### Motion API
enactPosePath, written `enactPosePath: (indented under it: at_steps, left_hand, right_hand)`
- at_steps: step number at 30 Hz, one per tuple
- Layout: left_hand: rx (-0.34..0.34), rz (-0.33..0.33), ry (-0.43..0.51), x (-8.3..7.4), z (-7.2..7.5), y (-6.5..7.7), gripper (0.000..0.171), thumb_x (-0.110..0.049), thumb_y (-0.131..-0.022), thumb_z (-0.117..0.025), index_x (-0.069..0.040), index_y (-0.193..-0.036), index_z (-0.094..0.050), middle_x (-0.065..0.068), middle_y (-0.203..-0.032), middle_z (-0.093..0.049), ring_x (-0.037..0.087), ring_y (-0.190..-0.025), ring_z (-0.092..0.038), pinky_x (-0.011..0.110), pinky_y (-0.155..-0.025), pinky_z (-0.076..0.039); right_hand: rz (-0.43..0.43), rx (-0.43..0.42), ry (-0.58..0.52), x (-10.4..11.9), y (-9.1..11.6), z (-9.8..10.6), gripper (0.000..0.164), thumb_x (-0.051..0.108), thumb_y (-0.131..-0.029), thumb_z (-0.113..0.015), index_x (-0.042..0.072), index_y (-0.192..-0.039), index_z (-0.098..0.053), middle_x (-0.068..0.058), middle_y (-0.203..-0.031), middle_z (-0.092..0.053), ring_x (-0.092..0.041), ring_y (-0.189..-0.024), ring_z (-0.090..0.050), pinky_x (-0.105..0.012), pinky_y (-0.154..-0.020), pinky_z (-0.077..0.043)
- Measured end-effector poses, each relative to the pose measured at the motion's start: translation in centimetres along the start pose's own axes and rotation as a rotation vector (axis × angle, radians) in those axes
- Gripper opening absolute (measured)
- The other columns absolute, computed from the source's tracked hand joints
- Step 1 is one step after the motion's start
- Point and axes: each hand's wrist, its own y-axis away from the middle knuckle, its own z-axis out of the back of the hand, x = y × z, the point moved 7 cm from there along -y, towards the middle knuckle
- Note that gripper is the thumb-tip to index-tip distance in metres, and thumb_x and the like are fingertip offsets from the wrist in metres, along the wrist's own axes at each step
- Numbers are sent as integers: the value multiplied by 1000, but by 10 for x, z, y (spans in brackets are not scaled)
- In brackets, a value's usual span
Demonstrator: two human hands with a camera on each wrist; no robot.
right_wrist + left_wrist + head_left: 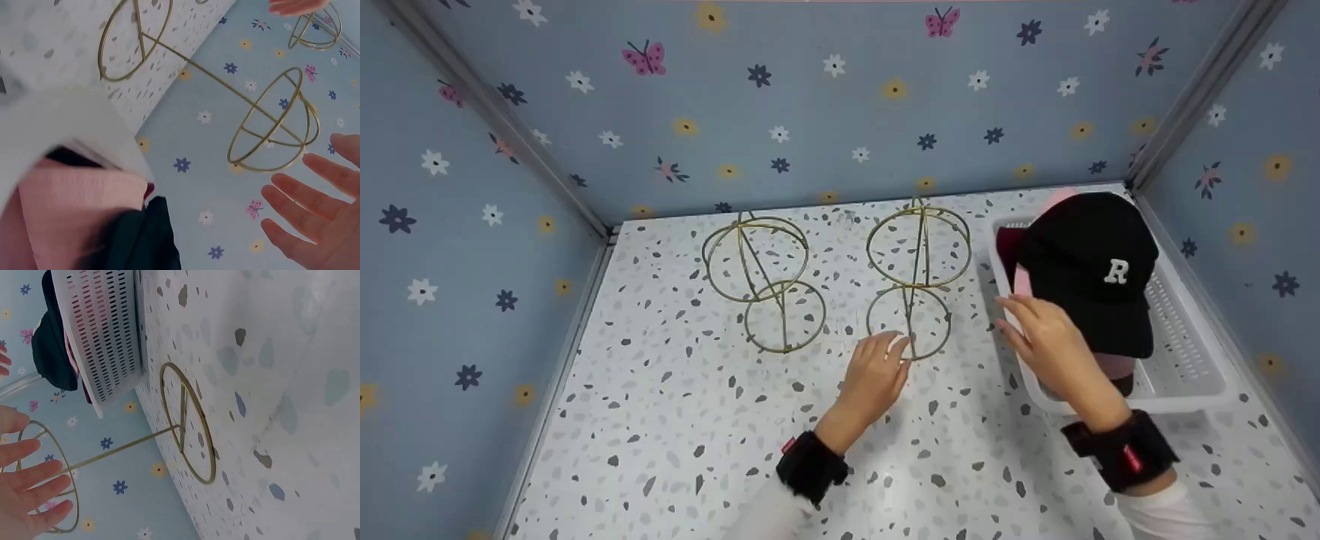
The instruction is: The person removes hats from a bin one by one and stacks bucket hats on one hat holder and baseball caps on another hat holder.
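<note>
Two gold wire hat stands are upright on the speckled table: a left hat stand and a right hat stand. My left hand is held in front of the right stand, its fingers spread in the left wrist view and gripping nothing. A white basket at the right holds a black cap with a white letter R, on top of pink and dark red items. Over the basket's left side hovers my right hand; its fingers are extended, with nothing in them.
Blue patterned panels stand behind and on both sides of the speckled tabletop. The basket is close to the right panel. Both stands are left of the basket, toward the back.
</note>
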Motion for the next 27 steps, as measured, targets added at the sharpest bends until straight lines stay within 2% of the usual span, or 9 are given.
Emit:
enactPosePath:
  at_steps: [5, 10, 16, 22, 25, 27]
  left_hand:
    - [3, -52, 30, -19, -12, -13, 25, -17, -80, -62, -6, -102, -61, 8, -100, -59, 20, -94, -55, 33, -85, -43]
    - [53, -33, 130, -33, -26, -23, 21, -18, -83, -58, -8, -102, -61, 3, -95, -60, 16, -88, -57, 27, -78, -44]
    - [143, 98, 361, -44, -47, -34, 20, -19, -89, -52, -8, -103, -59, 2, -94, -61, 14, -83, -59, 22, -73, -46]
    - [207, 175, 446, -58, -68, -41, 21, -20, -90, -51, -7, -104, -59, 2, -95, -62, 12, -86, -59, 18, -74, -46]
    - [260, 226, 502, -66, -77, -44, 23, -21, -90, -50, -6, -106, -58, 3, -96, -62, 12, -86, -58, 16, -72, -45]
    - [309, 285, 559, -70, -85, -45, 26, -24, -90, -50, -6, -108, -56, 3, -96, -61, 11, -86, -58, 16, -71, -45]
  right_hand:
    - [-57, -18, -13, -29, -12, 24, 24, 3, -81, -60, -3, -105, -60, -19, -100, -59, -36, -90, -54, -47, -79, -42]
    - [-166, 3, -49, -63, -21, 39, 21, 4, -85, -57, -1, -105, -60, -19, -100, -60, -35, -91, -54, -47, -78, -42]
    - [-226, 12, -51, -94, -29, 52, 19, 6, -87, -53, -5, -101, -60, -22, -94, -60, -33, -85, -56, -45, -72, -43]
    - [-284, 51, -45, -117, -36, 58, 22, 9, -90, -48, -7, -101, -59, -23, -91, -60, -32, -77, -55, -44, -69, -43]
    - [-314, 70, -27, -126, -40, 61, 24, 12, -91, -46, -6, -102, -59, -22, -91, -60, -30, -73, -54, -37, -64, -40]
    - [-331, 77, -23, -132, -42, 64, 26, 14, -92, -46, -5, -102, -60, -22, -91, -61, -31, -74, -55, -33, -62, -38]
